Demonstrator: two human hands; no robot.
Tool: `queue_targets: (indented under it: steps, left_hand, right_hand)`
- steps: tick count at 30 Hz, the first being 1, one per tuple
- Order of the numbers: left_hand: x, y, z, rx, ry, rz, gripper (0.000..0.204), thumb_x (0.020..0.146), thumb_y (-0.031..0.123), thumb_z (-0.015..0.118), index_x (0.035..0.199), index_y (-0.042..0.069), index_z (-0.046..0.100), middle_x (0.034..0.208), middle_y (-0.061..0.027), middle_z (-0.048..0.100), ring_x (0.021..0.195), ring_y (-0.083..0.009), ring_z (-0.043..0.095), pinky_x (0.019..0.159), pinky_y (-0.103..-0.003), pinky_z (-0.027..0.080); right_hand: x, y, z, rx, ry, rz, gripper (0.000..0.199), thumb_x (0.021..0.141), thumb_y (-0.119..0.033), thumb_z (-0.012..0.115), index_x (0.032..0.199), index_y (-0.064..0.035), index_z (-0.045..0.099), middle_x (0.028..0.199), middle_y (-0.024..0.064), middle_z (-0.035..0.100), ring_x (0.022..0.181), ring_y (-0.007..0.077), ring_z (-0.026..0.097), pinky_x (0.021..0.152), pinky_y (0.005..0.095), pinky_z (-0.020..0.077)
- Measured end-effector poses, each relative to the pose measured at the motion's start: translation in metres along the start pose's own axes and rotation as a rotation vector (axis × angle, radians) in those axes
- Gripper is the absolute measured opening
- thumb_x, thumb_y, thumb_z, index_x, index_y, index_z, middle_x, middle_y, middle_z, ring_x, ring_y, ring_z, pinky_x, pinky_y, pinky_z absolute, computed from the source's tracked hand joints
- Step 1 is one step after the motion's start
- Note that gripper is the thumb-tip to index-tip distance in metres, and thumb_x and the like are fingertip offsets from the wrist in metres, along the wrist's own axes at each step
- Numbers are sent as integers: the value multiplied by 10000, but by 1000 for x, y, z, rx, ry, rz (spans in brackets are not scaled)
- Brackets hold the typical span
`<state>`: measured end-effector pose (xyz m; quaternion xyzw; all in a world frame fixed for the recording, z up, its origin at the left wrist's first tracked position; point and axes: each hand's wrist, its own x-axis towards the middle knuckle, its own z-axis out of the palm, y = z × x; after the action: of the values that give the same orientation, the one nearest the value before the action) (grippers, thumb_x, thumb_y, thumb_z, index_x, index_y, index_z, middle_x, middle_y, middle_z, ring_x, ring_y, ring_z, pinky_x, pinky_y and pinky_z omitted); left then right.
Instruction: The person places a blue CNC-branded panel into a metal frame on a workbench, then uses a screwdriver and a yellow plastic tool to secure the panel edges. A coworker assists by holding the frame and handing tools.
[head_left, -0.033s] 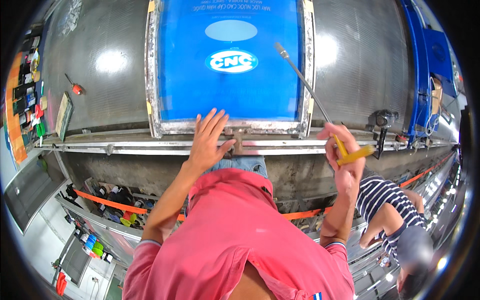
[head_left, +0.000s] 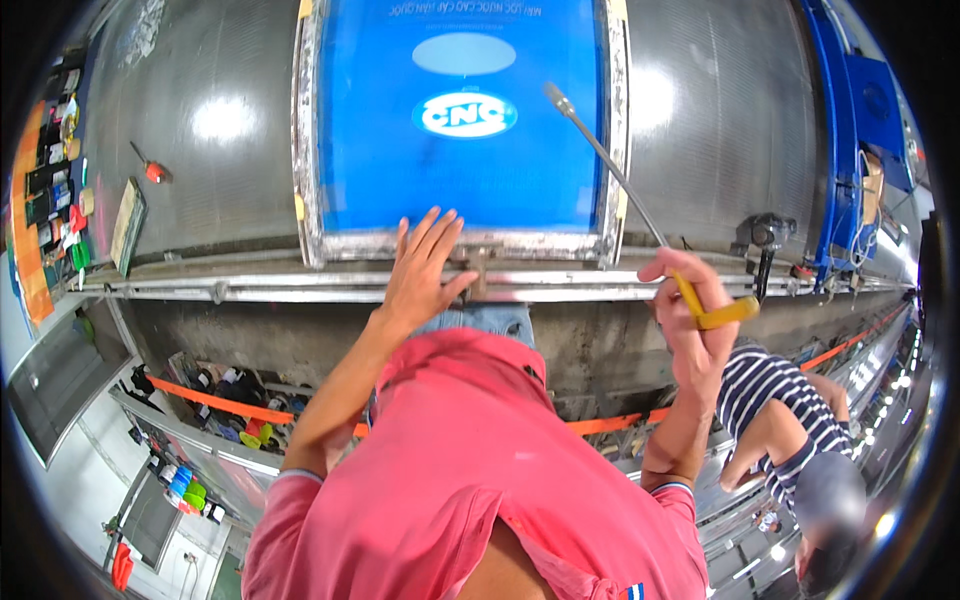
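A blue printing screen (head_left: 460,185) in a worn metal frame (head_left: 305,150) lies on the bench in front of me. It bears a white oval emblem and a pale oval above it. My left hand (head_left: 425,265) rests at the frame's near edge, fingers stretched out and slightly apart, holding nothing. My right hand (head_left: 695,315) is closed around the yellow handle of a T-handle socket wrench (head_left: 630,190). The wrench's long metal shaft slants away to the upper left, its socket end over the screen's right side. Whether that end touches the screen I cannot tell.
Metal rails (head_left: 580,287) run along the bench's near edge. A red-handled screwdriver (head_left: 154,172) and a flat board (head_left: 129,226) lie left. A black clamp-like fitting (head_left: 768,235) stands right, before a blue metal frame (head_left: 830,150). A person in a striped shirt (head_left: 765,400) is behind me, right.
The yellow handle has turned slightly in my right hand and sits a little farther right. The view has shifted slightly. My left hand stays at the frame's near edge.
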<state>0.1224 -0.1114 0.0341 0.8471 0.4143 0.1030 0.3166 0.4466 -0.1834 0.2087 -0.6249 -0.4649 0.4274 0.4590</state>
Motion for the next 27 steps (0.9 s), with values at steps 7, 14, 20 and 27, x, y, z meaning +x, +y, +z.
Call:
queue_targets:
  steps: [7, 14, 20, 27]
  left_hand:
    - [-21, -38, 34, -118, 10, 81, 668, 958, 329, 685, 1505, 25, 452, 1483, -140, 536, 1418, -314, 444, 1223, -555, 231]
    - [-18, -43, 42, -113, 116, 168, 532, 954, 282, 674, 1405, 31, 544, 1453, -120, 556, 1386, -295, 464, 1199, -549, 268]
    - [-17, -46, 48, -129, 169, 191, 509, 955, 288, 667, 1379, 28, 561, 1435, -124, 567, 1377, -294, 472, 1196, -555, 268]
    - [-16, -49, 50, -151, 136, 183, 518, 962, 299, 661, 1403, 50, 550, 1449, -112, 557, 1390, -288, 462, 1211, -557, 246]
  right_hand:
    - [-34, -64, 50, -394, -72, 292, 251, 995, -122, 597, 1183, -14, 724, 680, 41, 690, 535, 91, 536, 538, 286, 435]
    - [-52, -53, 90, -526, -95, 427, 294, 1007, -204, 575, 1158, -1, 725, 690, 76, 709, 528, 147, 577, 567, 326, 460]
    - [-60, -54, 98, -639, -54, 418, 319, 1007, -225, 564, 1144, 15, 722, 686, 95, 710, 546, 170, 610, 586, 360, 476]
    - [-35, -61, 102, -856, -203, 339, 336, 1027, -295, 573, 1029, 9, 716, 651, 103, 678, 563, 200, 637, 614, 414, 502]
